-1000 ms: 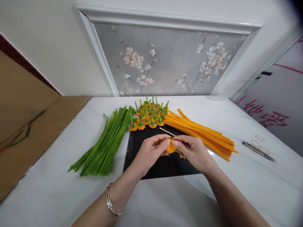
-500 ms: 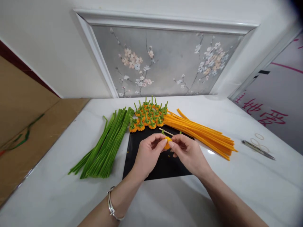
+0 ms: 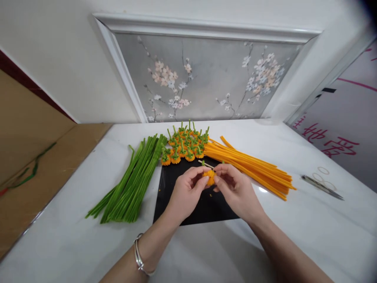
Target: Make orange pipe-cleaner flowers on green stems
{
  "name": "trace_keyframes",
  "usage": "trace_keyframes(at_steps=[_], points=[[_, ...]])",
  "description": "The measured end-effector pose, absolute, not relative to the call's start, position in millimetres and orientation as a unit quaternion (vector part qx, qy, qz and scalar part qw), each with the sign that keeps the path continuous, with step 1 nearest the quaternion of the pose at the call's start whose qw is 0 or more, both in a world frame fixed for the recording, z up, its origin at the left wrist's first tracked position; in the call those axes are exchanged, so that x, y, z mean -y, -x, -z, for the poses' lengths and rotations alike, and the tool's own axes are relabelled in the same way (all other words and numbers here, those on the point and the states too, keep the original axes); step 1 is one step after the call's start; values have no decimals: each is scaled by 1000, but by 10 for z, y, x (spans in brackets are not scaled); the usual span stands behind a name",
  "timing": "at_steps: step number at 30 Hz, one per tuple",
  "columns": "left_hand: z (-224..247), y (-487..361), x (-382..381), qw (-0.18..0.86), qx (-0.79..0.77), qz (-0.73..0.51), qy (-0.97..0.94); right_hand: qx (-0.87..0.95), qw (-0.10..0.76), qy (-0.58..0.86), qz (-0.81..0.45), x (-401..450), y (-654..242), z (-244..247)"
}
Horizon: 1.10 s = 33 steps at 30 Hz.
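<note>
Between the fingertips of my left hand [image 3: 188, 189] and my right hand [image 3: 235, 188] is a small orange pipe-cleaner pumpkin [image 3: 210, 177]. Both hands pinch it, one from each side, above a black mat [image 3: 200, 210]. Part of the piece is hidden by my thumbs and fingers. Just beyond my fingers lies a thin pale stick [image 3: 205, 164], with a bit of green beside it. At the mat's far edge stand several finished orange pumpkins [image 3: 190, 154] with green tops and upright stems.
Left of the mat lies a bundle of green pipe cleaners [image 3: 129, 184]; to its right, a bundle of orange pipe cleaners [image 3: 253, 167]. Pointed scissors or tweezers [image 3: 322, 187] and several rubber bands [image 3: 323, 170] are at the far right. Brown cardboard [image 3: 53, 169] borders the left side.
My fingers have shifted slightly on the orange pumpkin, and more of its orange surface shows between them. The bundles and the finished pumpkins stay in place.
</note>
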<state>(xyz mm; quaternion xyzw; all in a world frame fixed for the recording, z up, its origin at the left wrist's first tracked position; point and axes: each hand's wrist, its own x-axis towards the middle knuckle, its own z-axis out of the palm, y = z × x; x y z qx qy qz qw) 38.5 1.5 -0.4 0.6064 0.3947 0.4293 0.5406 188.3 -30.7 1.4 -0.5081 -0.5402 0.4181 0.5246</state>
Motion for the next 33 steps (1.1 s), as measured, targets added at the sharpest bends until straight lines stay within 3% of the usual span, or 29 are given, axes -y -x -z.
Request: trace_keyframes(at_steps=[6, 13, 21, 29, 33], points=[[16, -401, 15, 521, -399, -435, -616, 595, 506, 545, -305, 322, -1861, 0], [11, -431, 37, 559, -405, -441, -574, 473, 517, 529, -478, 271, -1893, -84], [29, -434, 54, 491, -414, -451, -620, 430, 521, 509, -533, 249, -1936, -67], [-19, -458, 33, 645, -376, -449, -491, 436, 509, 490, -557, 219, -2035, -47], [-18, -436, 5, 642, -360, -442, -514, 429, 514, 482, -565, 208, -2067, -12]])
